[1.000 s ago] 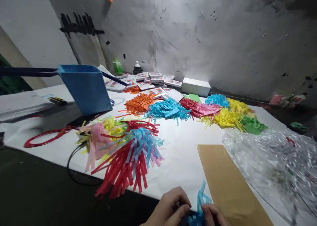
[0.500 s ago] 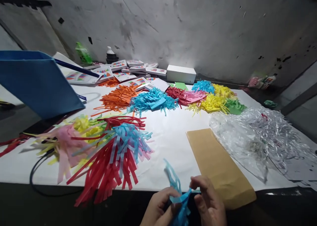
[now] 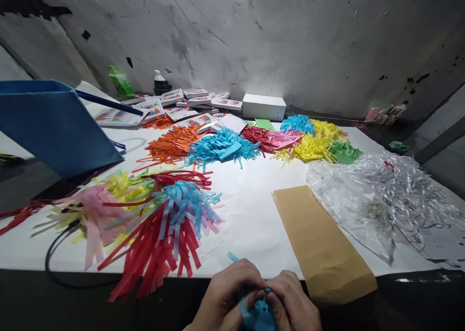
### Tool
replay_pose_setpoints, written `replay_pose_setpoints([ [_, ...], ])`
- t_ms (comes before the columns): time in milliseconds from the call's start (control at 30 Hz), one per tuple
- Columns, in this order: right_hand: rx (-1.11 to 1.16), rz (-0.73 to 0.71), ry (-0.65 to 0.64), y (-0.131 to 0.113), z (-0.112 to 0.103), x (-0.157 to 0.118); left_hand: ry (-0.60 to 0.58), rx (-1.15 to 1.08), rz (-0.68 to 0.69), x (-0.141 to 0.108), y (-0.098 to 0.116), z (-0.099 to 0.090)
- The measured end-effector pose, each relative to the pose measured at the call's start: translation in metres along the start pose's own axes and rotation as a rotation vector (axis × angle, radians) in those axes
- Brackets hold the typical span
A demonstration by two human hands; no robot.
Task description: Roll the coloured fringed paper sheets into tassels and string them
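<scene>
Blue tissue-paper fringe [image 3: 258, 315] is bunched between my two hands at the table's front edge. My left hand [image 3: 229, 297] is closed around the paper, with one blue strip end sticking out above its knuckles. Pressed up against it, my right hand [image 3: 292, 302] pinches the same paper with thumb and fingers. Much of the fringe is hidden by the fingers. Left of my hands lies a pile of finished-looking tassels, with red strips [image 3: 156, 244] and light blue ones [image 3: 189, 200] on top. A brown paper sheet [image 3: 323, 244] lies to the right.
Coloured fringe bundles, orange [image 3: 174, 144], blue [image 3: 225, 146] and yellow [image 3: 314, 148], line the table's back. Behind them are flat printed boxes [image 3: 178, 113] and a white box [image 3: 264, 107]. A blue box [image 3: 54, 123] stands left; clear plastic bags [image 3: 352, 205] lie right.
My hands have come together over the blue fringe, and the right fingers have closed on it. The loose strips that stood up above my left hand are now mostly tucked out of sight.
</scene>
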State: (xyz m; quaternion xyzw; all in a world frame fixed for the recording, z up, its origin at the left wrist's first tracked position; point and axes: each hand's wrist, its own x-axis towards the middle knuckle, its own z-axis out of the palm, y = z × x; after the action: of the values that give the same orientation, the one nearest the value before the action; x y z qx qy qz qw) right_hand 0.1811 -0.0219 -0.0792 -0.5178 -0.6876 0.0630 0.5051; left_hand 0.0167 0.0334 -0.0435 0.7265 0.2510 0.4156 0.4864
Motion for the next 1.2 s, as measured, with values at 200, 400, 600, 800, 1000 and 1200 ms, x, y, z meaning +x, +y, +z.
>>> replay_pose_setpoints([
  [200, -0.047, -0.053, 0.012, 0.005, -0.002, -0.005, 0.055, -0.025, -0.114, 0.000, -0.008, 0.009],
  [400, -0.079, -0.073, 0.032, 0.008, 0.000, -0.003, -0.026, 0.069, 0.011, 0.004, -0.007, 0.002],
  [600, -0.057, -0.081, -0.032, 0.006, -0.001, 0.002, -0.051, 0.210, 0.125, 0.006, -0.001, -0.009],
  [800, -0.065, -0.069, -0.043, 0.007, -0.003, 0.002, -0.054, 0.385, 0.260, 0.010, -0.003, -0.008],
  [1000, -0.234, -0.213, -0.046, 0.013, -0.010, 0.006, -0.023, 0.427, 0.195, 0.012, -0.006, -0.004],
  [1200, -0.444, -0.492, -0.031, 0.013, -0.013, 0.013, -0.019, 0.329, -0.094, 0.015, 0.002, -0.001],
])
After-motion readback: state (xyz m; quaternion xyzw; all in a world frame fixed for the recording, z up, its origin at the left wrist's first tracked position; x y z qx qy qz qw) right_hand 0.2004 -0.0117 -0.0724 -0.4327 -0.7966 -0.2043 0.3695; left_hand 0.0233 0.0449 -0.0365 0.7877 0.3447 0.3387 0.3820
